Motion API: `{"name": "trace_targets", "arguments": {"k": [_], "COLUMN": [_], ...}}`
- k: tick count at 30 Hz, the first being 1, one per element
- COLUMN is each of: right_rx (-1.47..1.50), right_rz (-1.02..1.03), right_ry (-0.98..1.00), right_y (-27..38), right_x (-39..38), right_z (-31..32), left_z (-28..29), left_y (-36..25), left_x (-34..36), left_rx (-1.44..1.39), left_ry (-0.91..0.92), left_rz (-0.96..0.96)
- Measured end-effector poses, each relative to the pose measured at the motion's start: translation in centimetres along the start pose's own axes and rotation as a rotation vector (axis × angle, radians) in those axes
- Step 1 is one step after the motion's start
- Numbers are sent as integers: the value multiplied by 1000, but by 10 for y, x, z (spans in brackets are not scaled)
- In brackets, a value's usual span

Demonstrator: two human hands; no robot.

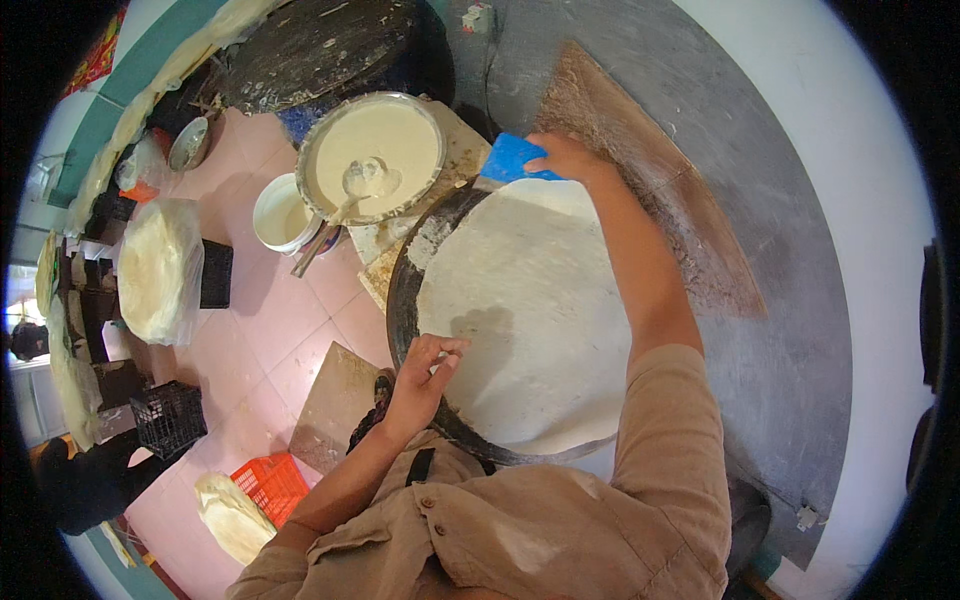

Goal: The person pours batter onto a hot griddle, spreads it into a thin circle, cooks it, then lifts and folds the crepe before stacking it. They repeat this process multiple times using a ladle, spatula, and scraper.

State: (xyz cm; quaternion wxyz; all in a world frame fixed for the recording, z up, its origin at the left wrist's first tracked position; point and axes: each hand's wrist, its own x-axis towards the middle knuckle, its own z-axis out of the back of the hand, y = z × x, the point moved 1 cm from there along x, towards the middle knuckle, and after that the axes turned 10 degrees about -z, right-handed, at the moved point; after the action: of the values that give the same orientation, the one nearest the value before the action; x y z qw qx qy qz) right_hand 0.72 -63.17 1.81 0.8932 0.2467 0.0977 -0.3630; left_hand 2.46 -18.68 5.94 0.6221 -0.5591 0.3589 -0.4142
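Observation:
A thin, pale sheet of batter (530, 310) covers most of a round dark griddle (404, 300) in front of me. At its far edge my right hand (565, 158) grips a blue scraper (513, 158), whose lower edge meets the griddle's far rim. My left hand (415, 385) is over the griddle's near left rim. Its fingers are loosely bent, with the thumb apart and nothing visible between them. On the far left of the griddle stands a wide basin of cream-coloured batter (400, 150), with a ladle (340, 215) resting in it.
Beside the basin is a white bucket (283, 215). A large dark round lid (320, 50) lies behind. Stacked pale flat sheets (160, 270), a black crate (168, 418) and an orange basket (272, 488) are to the left. A brown board (650, 180) leans against the grey wall at right.

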Motion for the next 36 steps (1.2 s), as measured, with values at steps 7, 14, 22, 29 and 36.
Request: {"name": "trace_targets", "arguments": {"k": [7, 14, 22, 29, 36], "right_rx": [-148, -129, -144, -307, -380], "right_rz": [366, 455, 398, 550, 906], "right_ry": [72, 33, 75, 199, 382], "right_y": [112, 131, 141, 196, 225], "right_x": [-16, -10, -11, -31, -85], "right_z": [-37, -45, -32, -61, -96], "left_z": [10, 13, 22, 31, 45], "left_y": [-11, -7, -6, -7, -10], "left_x": [-6, -25, -50, -57, -69], "left_rx": [14, -83, -59, -95, -61], "left_ry": [-20, -97, -92, -151, -118], "left_rz": [24, 8, 2, -31, -16]}}
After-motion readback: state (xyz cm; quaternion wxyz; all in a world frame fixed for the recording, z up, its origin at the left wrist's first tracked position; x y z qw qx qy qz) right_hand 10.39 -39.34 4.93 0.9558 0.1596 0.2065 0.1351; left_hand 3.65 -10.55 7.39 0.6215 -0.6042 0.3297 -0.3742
